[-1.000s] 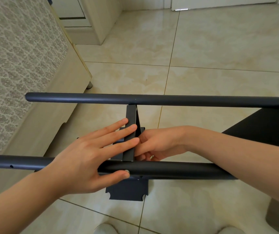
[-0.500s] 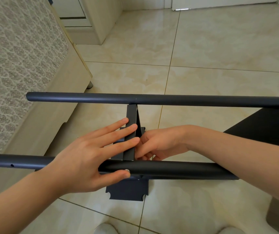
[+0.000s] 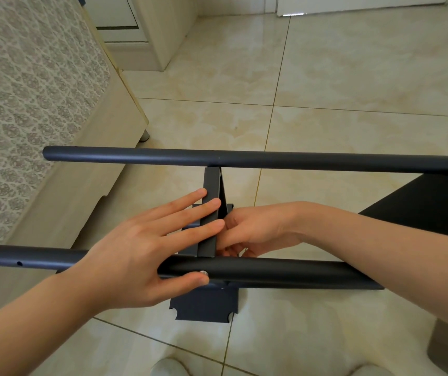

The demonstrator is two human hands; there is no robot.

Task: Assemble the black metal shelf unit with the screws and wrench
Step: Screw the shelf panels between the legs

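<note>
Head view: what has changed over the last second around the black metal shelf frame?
Almost nothing. The right hand shifted its curled fingers slightly behind the upright black metal panel; what they work on is hidden. The left hand stayed flat against the panel, thumb by the silver screw in the near black metal tube. The frame did not move.

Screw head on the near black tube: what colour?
Shiny silver: the small round screw head, head view.

My right hand [image 3: 258,229]: fingers now lower beside the upright panel [image 3: 207,240], nearer the near tube [image 3: 285,272].
</note>
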